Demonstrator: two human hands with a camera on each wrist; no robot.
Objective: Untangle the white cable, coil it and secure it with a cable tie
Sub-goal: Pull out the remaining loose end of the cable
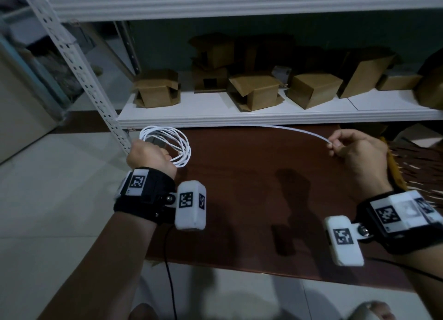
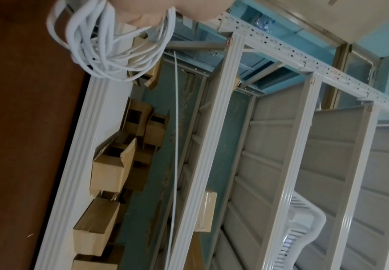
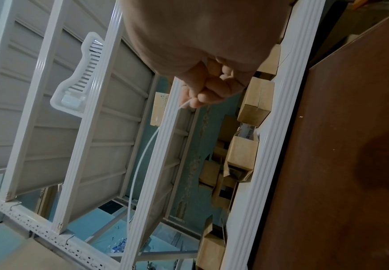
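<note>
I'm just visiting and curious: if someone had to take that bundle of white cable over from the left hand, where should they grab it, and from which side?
Probably the free arc of the coiled white cable, opposite the left hand. Come from the right, over the brown table, and close around all the loops together: they fan out loosely there, with no tie around them yet, so pinching one strand could spill the coil.

The left hand (image 1: 149,156) hides where it grips the white cable (image 1: 167,140). The cable tie's (image 1: 299,131) far end blurs against the shelf edge (image 1: 239,121) (left wrist view crops the hand).
</note>
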